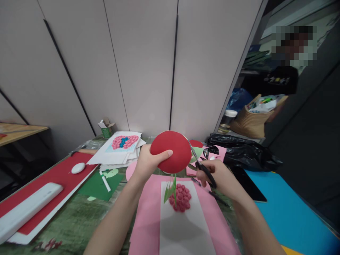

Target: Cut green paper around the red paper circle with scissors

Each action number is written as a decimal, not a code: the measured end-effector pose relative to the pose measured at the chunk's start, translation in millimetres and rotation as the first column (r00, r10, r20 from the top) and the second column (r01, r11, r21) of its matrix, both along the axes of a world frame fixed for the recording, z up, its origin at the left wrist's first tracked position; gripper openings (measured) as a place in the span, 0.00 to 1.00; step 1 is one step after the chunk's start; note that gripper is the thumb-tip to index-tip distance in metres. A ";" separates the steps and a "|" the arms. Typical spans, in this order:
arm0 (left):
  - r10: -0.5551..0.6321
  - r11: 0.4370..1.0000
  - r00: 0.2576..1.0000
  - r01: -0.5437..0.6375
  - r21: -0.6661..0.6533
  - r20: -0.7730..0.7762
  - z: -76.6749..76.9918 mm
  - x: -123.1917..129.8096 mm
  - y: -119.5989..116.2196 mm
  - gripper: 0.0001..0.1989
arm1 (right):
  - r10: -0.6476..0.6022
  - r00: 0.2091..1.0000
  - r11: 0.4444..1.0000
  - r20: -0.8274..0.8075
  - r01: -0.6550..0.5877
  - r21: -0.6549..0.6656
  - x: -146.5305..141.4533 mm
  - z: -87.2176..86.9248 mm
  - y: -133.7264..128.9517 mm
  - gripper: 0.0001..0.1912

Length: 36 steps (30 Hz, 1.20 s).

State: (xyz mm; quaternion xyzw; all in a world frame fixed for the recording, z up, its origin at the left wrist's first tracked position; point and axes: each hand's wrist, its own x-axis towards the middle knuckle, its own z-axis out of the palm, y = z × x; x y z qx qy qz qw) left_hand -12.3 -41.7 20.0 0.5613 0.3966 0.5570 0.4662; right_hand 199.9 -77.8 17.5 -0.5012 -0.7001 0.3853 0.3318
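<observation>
Red disc (172, 154) at mid-frame: clamping its left side in the left hand (148, 159), pressing a thumb onto its face, and holding it over the pink sheet (148, 216) at lower centre. Right of centre, gripping scissors (201, 165) in the right hand (216, 173), lining them along the disc's right edge. For a smooth curve, probably working best by rotating the disc, steadying the scissors, and snipping shallowly.

A crumpled, shiny black plastic bag (247, 153) has a tan woven basket (249, 122) and a clear, white-lidded jar (226, 121) behind it. Nearer than the bag lie a flat black tablet (249, 184) and a bright blue sheet (289, 212). Well left of it are a small green carton (106, 132) and an oval white mouse (78, 168).
</observation>
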 end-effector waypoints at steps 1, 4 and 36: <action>-0.008 1.000 1.000 0.008 -0.007 -0.011 0.7 0.4 -0.9 0.13 | 0.001 1.000 1.000 0.002 -0.001 0.008 -0.2 0.6 -0.3 0.14; -0.028 0.999 0.998 0.026 -0.026 -0.051 3.5 1.6 -3.8 0.15 | 0.011 1.000 0.999 0.004 -0.011 0.037 -0.4 3.1 -1.6 0.15; -0.072 0.997 0.987 0.067 -0.038 -0.146 10.9 -9.2 -6.8 0.13 | -0.004 0.998 1.000 0.069 0.005 -0.019 2.8 1.5 -1.5 0.17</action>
